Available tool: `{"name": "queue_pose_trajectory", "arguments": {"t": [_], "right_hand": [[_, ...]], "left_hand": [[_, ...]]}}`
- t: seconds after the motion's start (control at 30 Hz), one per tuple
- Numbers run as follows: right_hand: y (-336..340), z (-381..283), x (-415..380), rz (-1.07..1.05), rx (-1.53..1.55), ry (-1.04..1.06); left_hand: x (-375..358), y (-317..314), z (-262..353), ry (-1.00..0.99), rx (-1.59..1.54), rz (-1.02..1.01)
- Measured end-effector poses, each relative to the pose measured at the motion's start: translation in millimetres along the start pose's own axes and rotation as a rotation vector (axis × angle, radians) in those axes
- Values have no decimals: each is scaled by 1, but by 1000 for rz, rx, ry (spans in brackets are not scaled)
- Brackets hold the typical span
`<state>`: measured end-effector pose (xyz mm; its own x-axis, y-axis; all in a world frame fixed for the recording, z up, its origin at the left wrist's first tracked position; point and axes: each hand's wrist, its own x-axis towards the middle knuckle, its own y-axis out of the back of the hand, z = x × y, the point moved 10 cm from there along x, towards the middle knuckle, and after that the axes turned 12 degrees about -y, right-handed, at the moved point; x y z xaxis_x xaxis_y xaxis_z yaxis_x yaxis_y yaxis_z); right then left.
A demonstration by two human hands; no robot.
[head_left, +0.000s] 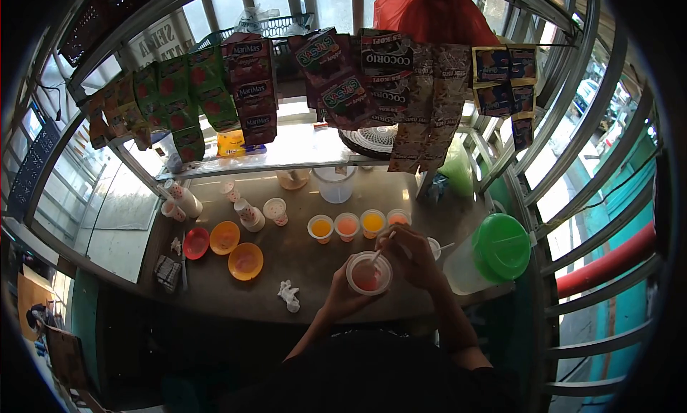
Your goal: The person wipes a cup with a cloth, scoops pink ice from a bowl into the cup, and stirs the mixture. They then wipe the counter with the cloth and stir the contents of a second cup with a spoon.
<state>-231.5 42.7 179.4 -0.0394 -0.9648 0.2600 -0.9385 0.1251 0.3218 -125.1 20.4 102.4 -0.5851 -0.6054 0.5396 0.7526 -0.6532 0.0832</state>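
My left hand grips a clear plastic cup with red liquid, held above the counter's front edge. My right hand holds a spoon or stirrer whose tip dips into that cup. Just behind stand several small cups of orange and yellow drink in a row. A small white cup with a spoon sits beside my right hand.
A big container with a green lid stands at the right. Orange and red lids lie at the left, with paper cups behind and a crumpled tissue near the front edge. Sachet strips hang overhead; a clear jug sits at the back.
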Motion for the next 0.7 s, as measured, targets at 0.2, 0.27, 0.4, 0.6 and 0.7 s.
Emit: {"name": "queue_pose_trajectory", "arguments": {"t": [0.2, 0.27, 0.4, 0.6, 0.7], "right_hand": [[-1, -12, 3, -79, -139, 120], [18, -4, 8, 106, -187, 70], [8, 2, 14, -11, -171, 72], [20, 4, 33, 127, -243, 122], [9, 12, 38, 7, -108, 82]], "left_hand": [[10, -8, -11, 12, -9, -25], [16, -6, -12, 10, 2, -18], [21, -3, -23, 34, -11, 5], [34, 8, -34, 19, -2, 10], [35, 13, -46, 45, -44, 8]]}}
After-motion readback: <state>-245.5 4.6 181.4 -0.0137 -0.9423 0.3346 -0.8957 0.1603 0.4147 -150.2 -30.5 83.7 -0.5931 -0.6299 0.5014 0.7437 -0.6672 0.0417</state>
